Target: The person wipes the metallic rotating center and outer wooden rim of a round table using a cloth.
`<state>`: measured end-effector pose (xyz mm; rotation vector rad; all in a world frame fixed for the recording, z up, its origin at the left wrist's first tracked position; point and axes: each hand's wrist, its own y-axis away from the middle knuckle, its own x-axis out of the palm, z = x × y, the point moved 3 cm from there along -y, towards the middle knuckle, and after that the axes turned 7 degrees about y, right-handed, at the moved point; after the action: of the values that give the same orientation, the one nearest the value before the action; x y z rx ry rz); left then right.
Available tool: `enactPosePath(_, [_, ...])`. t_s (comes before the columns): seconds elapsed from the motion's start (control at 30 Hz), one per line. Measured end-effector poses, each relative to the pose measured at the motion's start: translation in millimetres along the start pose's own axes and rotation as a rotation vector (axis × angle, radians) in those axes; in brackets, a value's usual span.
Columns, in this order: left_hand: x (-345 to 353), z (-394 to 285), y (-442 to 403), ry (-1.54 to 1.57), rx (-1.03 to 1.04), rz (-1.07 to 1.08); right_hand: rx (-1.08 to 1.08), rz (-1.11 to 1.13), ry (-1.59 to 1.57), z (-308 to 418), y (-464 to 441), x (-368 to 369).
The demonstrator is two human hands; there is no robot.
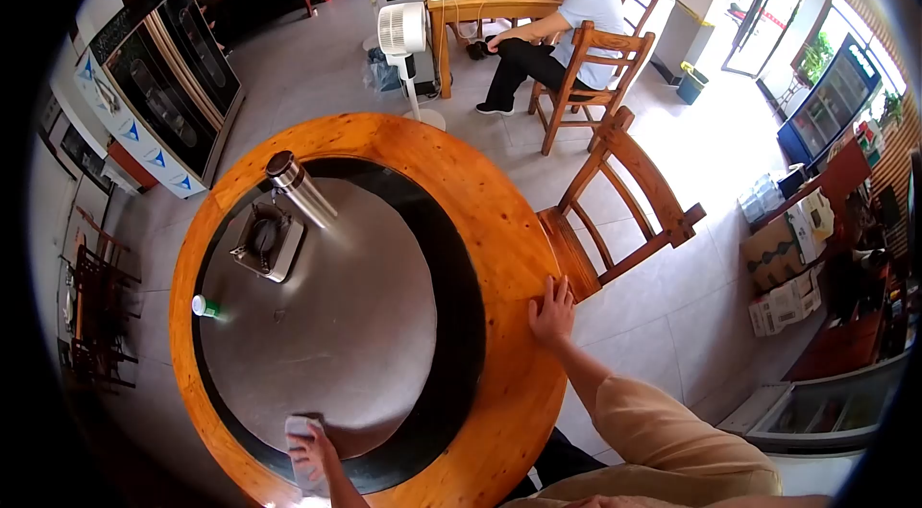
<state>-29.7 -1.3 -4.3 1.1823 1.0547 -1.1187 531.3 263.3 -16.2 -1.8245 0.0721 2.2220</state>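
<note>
A round wooden table (509, 316) with a dark inner ring carries a grey turntable (336, 335). At its near edge, my left hand (309, 452) lies over a greyish folded cloth (300, 425), fingers curved across it and pressing it down. Part of the cloth is hidden under the palm. My right hand (552, 312) rests on the table's right rim with its fingers stretched out, holding nothing. On the turntable's far side stand a steel thermos (305, 193) and a portable gas stove (269, 241). A small green-and-white container (204, 306) is at the left edge.
A wooden chair (624, 201) stands close against the table's right side. Behind are a white fan (401, 33) and another table (499, 4) with seated people. A tall cabinet (168, 76) stands at left; boxes (783, 254) are stacked at right.
</note>
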Motion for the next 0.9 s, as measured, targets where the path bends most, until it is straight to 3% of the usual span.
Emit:
enactPosePath(0.07, [9,-34,7,-0.045,0.146,-0.163,-0.002,-0.016,0.015,8,10,4])
enactPosePath(0.1, [34,-54,56,-0.065,0.250,-0.101,-0.010,-0.028,0.061,-22,-1,-10])
enactPosePath(0.27, [12,-135,149,0.075,0.688,-0.091,-0.031,-0.102,0.027,3,-5,0])
enactPosePath(0.5, [2,-138,281,0.231,1.252,-0.015,-0.028,-0.041,0.009,-5,-4,6])
enactPosePath(0.67, [2,-82,294,0.183,1.412,0.071,-0.008,0.015,0.039,-5,-4,9])
enactPosePath(0.9, [-9,24,238,0.089,1.262,0.261,-0.016,-0.059,0.050,-5,-5,11])
